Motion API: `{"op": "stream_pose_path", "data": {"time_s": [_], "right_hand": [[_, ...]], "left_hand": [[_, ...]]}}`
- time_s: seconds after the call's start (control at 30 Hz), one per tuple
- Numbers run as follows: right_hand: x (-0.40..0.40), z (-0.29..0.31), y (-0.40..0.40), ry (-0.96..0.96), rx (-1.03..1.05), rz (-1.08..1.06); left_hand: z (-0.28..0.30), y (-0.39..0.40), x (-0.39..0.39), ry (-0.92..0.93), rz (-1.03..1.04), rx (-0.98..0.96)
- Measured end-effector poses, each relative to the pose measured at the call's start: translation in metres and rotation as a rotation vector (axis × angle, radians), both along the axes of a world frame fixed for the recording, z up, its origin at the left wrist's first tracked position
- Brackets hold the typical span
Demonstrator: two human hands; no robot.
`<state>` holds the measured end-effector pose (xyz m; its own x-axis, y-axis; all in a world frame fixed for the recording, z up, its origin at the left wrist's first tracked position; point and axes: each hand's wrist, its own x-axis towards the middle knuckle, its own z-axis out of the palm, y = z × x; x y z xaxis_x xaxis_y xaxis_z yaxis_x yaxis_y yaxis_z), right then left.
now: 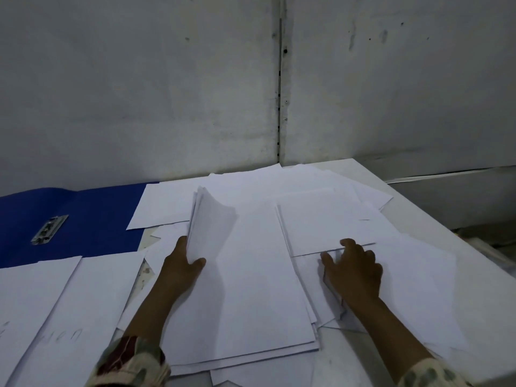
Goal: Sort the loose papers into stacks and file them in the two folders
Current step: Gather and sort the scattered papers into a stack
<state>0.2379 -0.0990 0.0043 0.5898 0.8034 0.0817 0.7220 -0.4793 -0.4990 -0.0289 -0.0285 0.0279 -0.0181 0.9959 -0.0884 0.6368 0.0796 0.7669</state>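
on a white table (371,174) by a grey wall, the left hand (181,263) grips a lifted paper stack (212,219) while the right hand (353,268), fingers loosely spread, touches loose sheets (321,222).

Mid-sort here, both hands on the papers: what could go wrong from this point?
The left hand lifts only the left edge of the central stack; its bowed upper sheets could slip and fan out. The right hand is drawing at a sheet overlapping others, so neighbours may drag along. Papers already overlap the open blue folder, likely obstructing filing.
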Motion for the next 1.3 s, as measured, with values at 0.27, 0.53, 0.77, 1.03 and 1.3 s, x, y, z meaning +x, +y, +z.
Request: {"op": "stream_pose_path", "data": {"time_s": [0.27, 0.53, 0.77, 1.03, 1.3], "right_hand": [[-0.009, 0.001, 0.011, 0.107, -0.052, 0.026], [-0.017, -0.004, 0.035, 0.218, -0.008, 0.223], [-0.005, 0.001, 0.039, 0.783, 0.536, -0.036], [0.020, 0.010, 0.034, 1.213, 0.805, -0.266], [0.008, 0.014, 0.028, 1.167, 0.494, -0.115]], "left_hand": [[0.004, -0.004, 0.005, 0.042, -0.008, 0.000], [0.005, -0.006, 0.007, 0.036, -0.013, 0.003], [0.010, -0.005, -0.012, 0.016, 0.034, 0.029], [0.020, -0.004, -0.051, 0.035, 0.120, 0.059], [0.017, -0.004, -0.053, -0.089, 0.091, -0.005]]}}
